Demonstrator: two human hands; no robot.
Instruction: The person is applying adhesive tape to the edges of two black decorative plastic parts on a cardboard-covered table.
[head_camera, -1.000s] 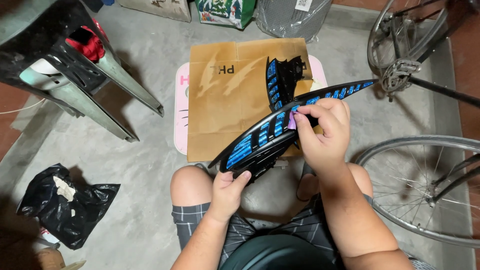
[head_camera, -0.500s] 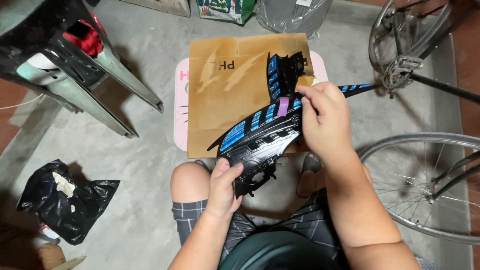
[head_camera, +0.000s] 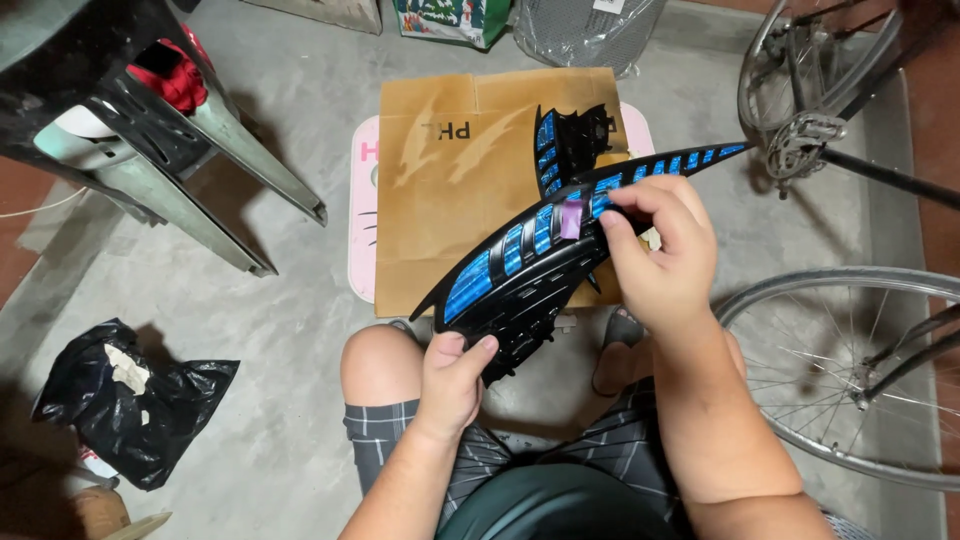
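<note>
Black bag (head_camera: 125, 400) on the floor at far left, upturned stool (head_camera: 150, 130) above it. Left hand (head_camera: 455, 375) clenched on the lower end of the black-and-blue panel (head_camera: 530, 265), held tilted above the knees. Right hand (head_camera: 660, 250) pinches a purple strip (head_camera: 571, 217) on the panel's middle (looks like pressing or peeling it). Cardboard (head_camera: 450, 190) lies underneath with a second panel (head_camera: 565, 145). Bicycle wheel (head_camera: 850, 370) at right. Next move likely needs a steady panel and fingertip precision.
</note>
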